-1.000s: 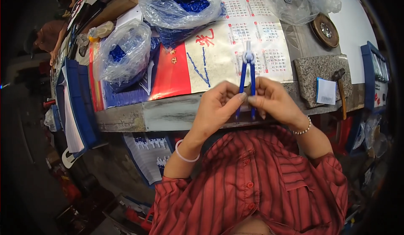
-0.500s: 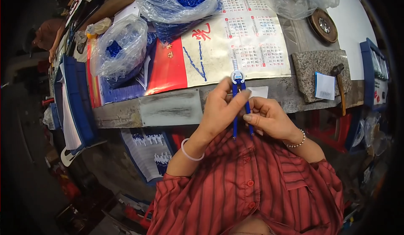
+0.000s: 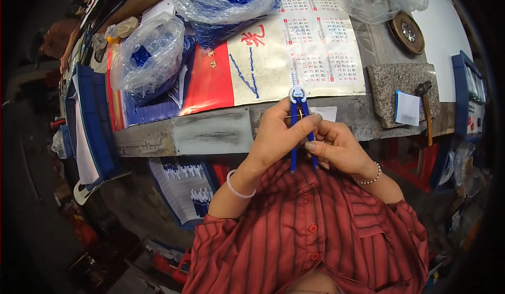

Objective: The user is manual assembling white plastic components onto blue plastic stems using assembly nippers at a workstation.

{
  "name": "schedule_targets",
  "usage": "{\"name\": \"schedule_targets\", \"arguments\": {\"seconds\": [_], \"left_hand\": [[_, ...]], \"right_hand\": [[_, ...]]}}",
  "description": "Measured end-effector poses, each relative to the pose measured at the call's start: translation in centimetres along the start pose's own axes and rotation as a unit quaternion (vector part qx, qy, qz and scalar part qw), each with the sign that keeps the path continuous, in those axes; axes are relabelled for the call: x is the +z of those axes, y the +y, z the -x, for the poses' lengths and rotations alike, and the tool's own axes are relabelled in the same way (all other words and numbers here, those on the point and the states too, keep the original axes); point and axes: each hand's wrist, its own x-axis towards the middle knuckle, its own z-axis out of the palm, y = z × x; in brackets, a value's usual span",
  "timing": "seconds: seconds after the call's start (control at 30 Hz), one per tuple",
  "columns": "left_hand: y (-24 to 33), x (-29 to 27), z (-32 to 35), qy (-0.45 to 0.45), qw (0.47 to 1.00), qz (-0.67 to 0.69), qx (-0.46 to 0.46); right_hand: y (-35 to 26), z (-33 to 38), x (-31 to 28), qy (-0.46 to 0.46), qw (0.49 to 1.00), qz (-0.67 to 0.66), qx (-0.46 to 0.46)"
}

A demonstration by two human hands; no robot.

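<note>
I hold a drawing compass (image 3: 298, 96) in front of my shirt, its white head and ribbed white handle pointing away from me and its two blue legs toward me. My left hand (image 3: 280, 135) is closed around the upper legs, with the thumb laid over them. Between the legs just below the head runs a thin metal rod (image 3: 289, 116), partly hidden by that thumb. My right hand (image 3: 339, 149) pinches near the right leg; its curled fingers partly hide what they touch. The leg tips stand slightly apart.
Plastic bags of blue parts (image 3: 152, 57) rest at the table's far left. On the right are a stone slab (image 3: 381, 91), a hammer (image 3: 427, 110) and a brown bowl (image 3: 407, 46). Below the table edge, a blue tray (image 3: 184, 215) holds several compasses.
My left thumb has shifted slightly to the right across the compass legs, and the metal rod shows more plainly. Both hands keep their hold; the view has moved a little.
</note>
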Motion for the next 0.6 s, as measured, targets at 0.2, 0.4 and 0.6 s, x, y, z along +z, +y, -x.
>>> {"name": "schedule_targets", "arguments": {"seconds": [0.2, 0.4, 0.6], "left_hand": [[1.3, 0.3, 0.3, 0.0, 0.999, 0.053, -0.012], [0.4, -0.2, 0.4, 0.007, 0.998, -0.063, -0.01], [-0.2, -0.1, 0.3, 0.038, 0.999, -0.027, 0.0]], "right_hand": [[-0.3, 0.1, -0.2, 0.001, 1.0, 0.009, -0.006], [-0.4, 0.3, 0.0, -0.003, 1.0, 0.007, 0.007], [0.2, 0.3, 0.0, -0.003, 1.0, 0.0, 0.01]]}}
